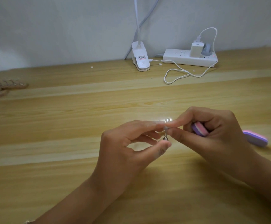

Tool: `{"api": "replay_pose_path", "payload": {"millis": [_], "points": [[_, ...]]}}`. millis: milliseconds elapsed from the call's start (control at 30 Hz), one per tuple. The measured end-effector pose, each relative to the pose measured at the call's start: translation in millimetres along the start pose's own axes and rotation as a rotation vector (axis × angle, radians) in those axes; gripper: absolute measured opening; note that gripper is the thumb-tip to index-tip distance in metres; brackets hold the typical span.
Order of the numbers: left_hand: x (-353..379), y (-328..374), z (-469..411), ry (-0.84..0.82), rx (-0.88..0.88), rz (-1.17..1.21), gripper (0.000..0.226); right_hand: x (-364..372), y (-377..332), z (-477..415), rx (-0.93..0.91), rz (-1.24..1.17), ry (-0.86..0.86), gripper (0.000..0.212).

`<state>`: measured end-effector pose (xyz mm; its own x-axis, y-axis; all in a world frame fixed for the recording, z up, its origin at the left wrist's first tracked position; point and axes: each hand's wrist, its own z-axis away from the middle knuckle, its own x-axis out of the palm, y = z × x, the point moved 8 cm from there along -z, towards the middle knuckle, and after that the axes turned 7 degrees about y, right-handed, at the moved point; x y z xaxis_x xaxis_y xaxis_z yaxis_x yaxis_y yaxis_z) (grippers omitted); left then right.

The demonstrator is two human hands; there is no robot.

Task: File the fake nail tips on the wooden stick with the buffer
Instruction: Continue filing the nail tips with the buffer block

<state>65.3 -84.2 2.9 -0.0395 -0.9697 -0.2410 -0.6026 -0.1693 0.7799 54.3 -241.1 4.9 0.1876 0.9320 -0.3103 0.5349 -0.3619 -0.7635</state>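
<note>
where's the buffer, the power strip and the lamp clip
buffer point(199, 128): head view, on its pink and purple end showing inside the right hand
power strip point(176, 58): head view, on its white top face
lamp clip point(141, 59): head view, on its white body

The buffer point(199, 129) is a small block with purple faces and a pink-and-white layered edge, tucked in the curled right hand point(215, 131), one rounded end showing between the fingers point(188, 115). A second, like-coloured buffer block point(255, 138) lies flat on the table point(66, 126) just beyond that hand. Wooden sticks with clear nail tips point(5, 85) lie blurred at the far left
</note>
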Motion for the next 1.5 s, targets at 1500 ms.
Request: {"api": "replay_pose_path", "payload": {"millis": [1500], "points": [[19,-30,0,-0.132,-0.318,0.467,0.028,28,4,11,-0.205,0.157,-0.197,0.048]]}}
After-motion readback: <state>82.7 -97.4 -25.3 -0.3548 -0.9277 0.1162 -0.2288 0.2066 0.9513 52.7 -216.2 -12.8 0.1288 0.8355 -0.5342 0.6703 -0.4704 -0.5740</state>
